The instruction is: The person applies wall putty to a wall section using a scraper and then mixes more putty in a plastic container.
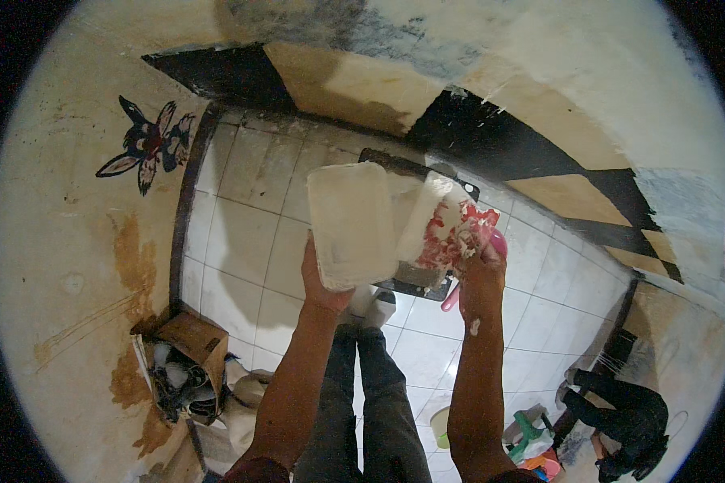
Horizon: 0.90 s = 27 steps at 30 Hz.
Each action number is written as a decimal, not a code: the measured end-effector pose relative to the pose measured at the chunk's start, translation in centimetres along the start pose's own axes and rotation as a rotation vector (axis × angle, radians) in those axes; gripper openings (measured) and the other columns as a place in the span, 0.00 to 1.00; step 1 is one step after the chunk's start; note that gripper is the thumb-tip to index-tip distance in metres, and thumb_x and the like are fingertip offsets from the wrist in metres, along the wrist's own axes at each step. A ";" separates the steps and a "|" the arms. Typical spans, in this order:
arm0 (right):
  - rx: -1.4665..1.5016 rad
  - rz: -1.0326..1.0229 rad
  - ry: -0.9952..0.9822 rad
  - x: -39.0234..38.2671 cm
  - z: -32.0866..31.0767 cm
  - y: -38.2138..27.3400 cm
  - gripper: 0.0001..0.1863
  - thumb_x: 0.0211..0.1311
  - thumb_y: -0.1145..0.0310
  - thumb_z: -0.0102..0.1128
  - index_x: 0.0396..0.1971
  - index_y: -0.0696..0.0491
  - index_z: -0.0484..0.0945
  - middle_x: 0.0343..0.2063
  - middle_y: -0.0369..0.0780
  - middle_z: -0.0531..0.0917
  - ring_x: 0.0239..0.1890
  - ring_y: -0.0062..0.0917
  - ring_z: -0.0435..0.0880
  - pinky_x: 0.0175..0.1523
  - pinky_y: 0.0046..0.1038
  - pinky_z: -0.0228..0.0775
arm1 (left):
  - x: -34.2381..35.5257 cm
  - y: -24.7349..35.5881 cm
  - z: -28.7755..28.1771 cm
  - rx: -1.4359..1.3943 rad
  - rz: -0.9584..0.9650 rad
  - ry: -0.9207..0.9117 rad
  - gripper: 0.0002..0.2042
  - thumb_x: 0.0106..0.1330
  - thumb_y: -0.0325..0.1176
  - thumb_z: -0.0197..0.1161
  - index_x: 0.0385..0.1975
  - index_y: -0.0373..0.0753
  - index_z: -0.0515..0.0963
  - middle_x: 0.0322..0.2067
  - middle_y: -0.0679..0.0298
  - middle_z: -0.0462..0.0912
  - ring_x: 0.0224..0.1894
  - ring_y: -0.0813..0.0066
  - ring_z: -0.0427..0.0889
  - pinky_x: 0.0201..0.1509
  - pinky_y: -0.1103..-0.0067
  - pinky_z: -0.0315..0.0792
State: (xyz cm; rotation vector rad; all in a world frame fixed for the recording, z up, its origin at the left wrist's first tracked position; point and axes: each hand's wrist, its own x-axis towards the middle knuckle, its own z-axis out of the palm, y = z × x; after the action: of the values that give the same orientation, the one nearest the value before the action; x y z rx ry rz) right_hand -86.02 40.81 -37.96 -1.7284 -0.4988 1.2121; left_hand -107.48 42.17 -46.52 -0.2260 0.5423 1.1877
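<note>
My left hand (324,278) is closed on the near end of a cream rectangular block or tub (353,225), its flat face turned up; the fingers beneath are hidden. Close to its right, my right hand (483,259) grips a red plastic scraper (485,216) thickly smeared with white paste. A purple-pink rounded part (499,242) shows beside the fingers. Under both hands lies a dark flat board or low tabletop (415,288), mostly covered, with a white paste-coated piece (420,229) over it. Below the right hand a pink handle (451,298) sticks out.
White floor tiles (234,233) meet patchy walls with a black-and-tan painted band (491,133). At lower left stands a cardboard box (193,338) of dark items. A pale bucket (441,427) and colourful items (532,435) are lower right, near what looks like a dark-clothed person (632,414).
</note>
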 end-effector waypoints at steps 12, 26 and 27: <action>-0.788 -0.447 -0.006 -6.3 3.8 -7.9 0.08 0.58 0.71 0.54 0.27 0.61 0.75 0.19 0.53 0.76 0.21 0.42 0.76 0.29 0.37 0.65 | -3.4 -2.2 7.0 -0.074 -0.084 -0.343 0.24 0.70 0.47 0.45 0.61 0.39 0.65 0.55 0.57 0.74 0.55 0.60 0.77 0.57 0.63 0.73; -1.081 -0.824 -0.093 -11.7 3.0 -21.5 0.08 0.57 0.69 0.54 0.27 0.58 0.78 0.23 0.50 0.78 0.26 0.44 0.79 0.35 0.45 0.72 | -7.9 -2.7 17.4 0.043 0.020 -0.222 0.27 0.71 0.55 0.43 0.62 0.44 0.64 0.58 0.58 0.72 0.57 0.60 0.74 0.59 0.62 0.71; -1.051 -0.749 -0.076 -11.3 3.2 -22.0 0.08 0.57 0.69 0.54 0.27 0.58 0.78 0.22 0.50 0.78 0.26 0.44 0.79 0.34 0.45 0.72 | -8.3 -2.6 17.9 0.058 0.029 -0.248 0.26 0.70 0.54 0.45 0.63 0.46 0.64 0.58 0.59 0.72 0.57 0.59 0.74 0.59 0.61 0.72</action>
State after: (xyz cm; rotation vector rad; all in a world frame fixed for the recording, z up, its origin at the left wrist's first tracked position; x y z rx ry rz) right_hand -89.88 44.39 -13.54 -1.9713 -1.8697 0.4394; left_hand -102.21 42.35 -27.34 -0.0198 0.3625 1.2062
